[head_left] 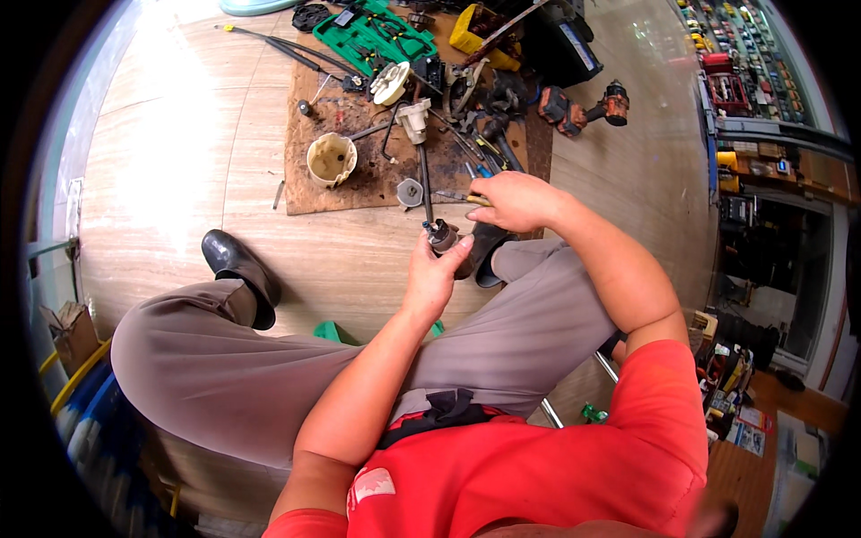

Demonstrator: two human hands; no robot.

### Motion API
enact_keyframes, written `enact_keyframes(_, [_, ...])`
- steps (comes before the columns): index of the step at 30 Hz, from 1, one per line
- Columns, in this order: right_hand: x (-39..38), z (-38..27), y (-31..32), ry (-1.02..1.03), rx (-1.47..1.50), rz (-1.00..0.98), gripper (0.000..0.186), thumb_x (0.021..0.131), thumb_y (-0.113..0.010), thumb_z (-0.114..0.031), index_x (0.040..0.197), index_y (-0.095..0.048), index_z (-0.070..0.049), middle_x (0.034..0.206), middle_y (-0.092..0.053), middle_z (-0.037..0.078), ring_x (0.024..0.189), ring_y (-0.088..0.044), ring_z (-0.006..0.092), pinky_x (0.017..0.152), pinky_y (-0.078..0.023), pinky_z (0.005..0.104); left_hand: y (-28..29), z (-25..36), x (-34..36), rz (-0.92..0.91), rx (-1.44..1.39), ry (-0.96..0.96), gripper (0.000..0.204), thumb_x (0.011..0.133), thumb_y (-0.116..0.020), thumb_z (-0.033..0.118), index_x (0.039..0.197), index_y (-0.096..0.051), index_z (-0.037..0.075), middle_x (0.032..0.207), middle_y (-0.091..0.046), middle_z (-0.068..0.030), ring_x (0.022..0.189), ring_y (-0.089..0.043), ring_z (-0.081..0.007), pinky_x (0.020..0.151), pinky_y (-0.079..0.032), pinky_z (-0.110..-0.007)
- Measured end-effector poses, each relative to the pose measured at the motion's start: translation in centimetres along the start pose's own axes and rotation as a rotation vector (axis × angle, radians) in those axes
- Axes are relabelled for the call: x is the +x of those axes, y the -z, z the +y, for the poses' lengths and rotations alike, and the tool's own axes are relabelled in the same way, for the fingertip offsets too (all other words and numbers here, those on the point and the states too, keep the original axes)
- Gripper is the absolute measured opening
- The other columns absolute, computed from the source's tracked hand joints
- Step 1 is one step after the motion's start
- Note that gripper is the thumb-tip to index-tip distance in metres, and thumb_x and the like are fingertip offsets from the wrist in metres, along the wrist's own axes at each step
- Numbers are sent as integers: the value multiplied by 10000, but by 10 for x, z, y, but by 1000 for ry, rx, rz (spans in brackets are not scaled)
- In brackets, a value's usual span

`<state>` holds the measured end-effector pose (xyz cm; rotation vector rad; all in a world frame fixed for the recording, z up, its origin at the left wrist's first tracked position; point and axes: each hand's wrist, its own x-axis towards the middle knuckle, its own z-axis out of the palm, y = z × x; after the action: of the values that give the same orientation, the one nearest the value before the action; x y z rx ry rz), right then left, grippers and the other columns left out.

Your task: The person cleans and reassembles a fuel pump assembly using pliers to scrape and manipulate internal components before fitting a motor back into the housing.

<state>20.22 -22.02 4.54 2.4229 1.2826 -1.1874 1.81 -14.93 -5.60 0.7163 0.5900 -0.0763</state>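
My left hand (435,273) is closed round a dark, round motor-like part (440,235), with the thumb along its side. From this part a long dark rod (425,184) runs away from me to a whitish plastic housing (414,121) over the board. To its right, my right hand (516,199) has its fingers curled round a small hand tool with yellowish handles (478,200), which looks like pliers. Its jaws are hard to make out. Close to the rod lies a small grey cup-shaped piece (410,193). A cream plastic cup (332,160) stands farther left.
A stained board (309,202) bears loose tools, a green tool case (372,36) and a yellow box (484,38). An orange-black cordless drill (583,109) lies right of it. My shoe (240,273) is on the tiled floor, left. Crowded shelves (749,67) line the right.
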Motion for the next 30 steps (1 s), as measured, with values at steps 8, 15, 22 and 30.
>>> enact_keyframes(8, [-1,-1,0,-4,-2,-12,399,907,-645,-383,994,-586,2,881,-661,244,903,-623,444,781,-484,512,0,0,1,52,11,0,333,889,-726,195,1120,-527,62,1015,-637,-55,879,-607,-143,746,-525,-312])
enact_keyframes(15, [9,7,-9,0,6,-60,445,909,-631,-407,1033,-621,20,980,-672,250,969,-628,433,843,-492,500,-1,3,0,96,97,37,340,880,-732,199,1107,-532,44,997,-622,-53,880,-575,-139,760,-488,-307])
enact_keyframes(22, [31,35,-48,16,-38,-117,457,903,-635,-429,1016,-632,14,972,-672,244,966,-635,422,838,-491,497,-4,10,-5,91,178,70,335,869,-743,214,1080,-548,43,974,-609,-45,861,-556,-129,743,-478,-305])
enact_keyframes(30, [58,56,-77,-131,-95,-285,499,906,-626,-422,1079,-680,43,1080,-676,245,1039,-630,414,909,-494,468,-3,8,-4,115,160,65,355,866,-745,215,1097,-542,36,981,-601,-42,868,-555,-134,773,-477,-312])
